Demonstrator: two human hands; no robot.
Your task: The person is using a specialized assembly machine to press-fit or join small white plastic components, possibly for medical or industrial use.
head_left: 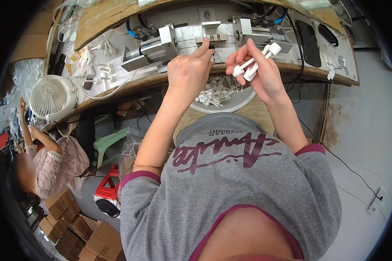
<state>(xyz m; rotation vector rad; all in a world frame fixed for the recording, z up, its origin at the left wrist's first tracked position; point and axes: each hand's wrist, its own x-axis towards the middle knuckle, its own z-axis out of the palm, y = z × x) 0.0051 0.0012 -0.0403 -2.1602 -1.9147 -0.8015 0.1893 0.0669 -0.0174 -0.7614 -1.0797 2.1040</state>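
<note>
My right hand point(268, 78) is closed round a couple of white plastic rods with knobbed ends point(260, 62), held slanted to the right of the metal fixture. My left hand point(188, 71) reaches to the small metal block point(217, 38) at the middle of the fixture. Its index fingertip touches or nearly touches the block's left part, with the other fingers drawn together beneath; whatever they pinch is hidden. A pneumatic clamp point(159, 47) flanks the block on the left, and a second clamp point(252, 37) on the right. Below my hands, a round basket point(235, 105) holds many similar white pieces.
A white fan point(52, 96) stands at the bench's left end, near loose white parts point(103, 71). A black phone point(308, 42) lies on the right. Cables hang below the bench edge. Left behind, another person point(59, 163) works near a green stool point(111, 141) and cardboard boxes point(102, 243).
</note>
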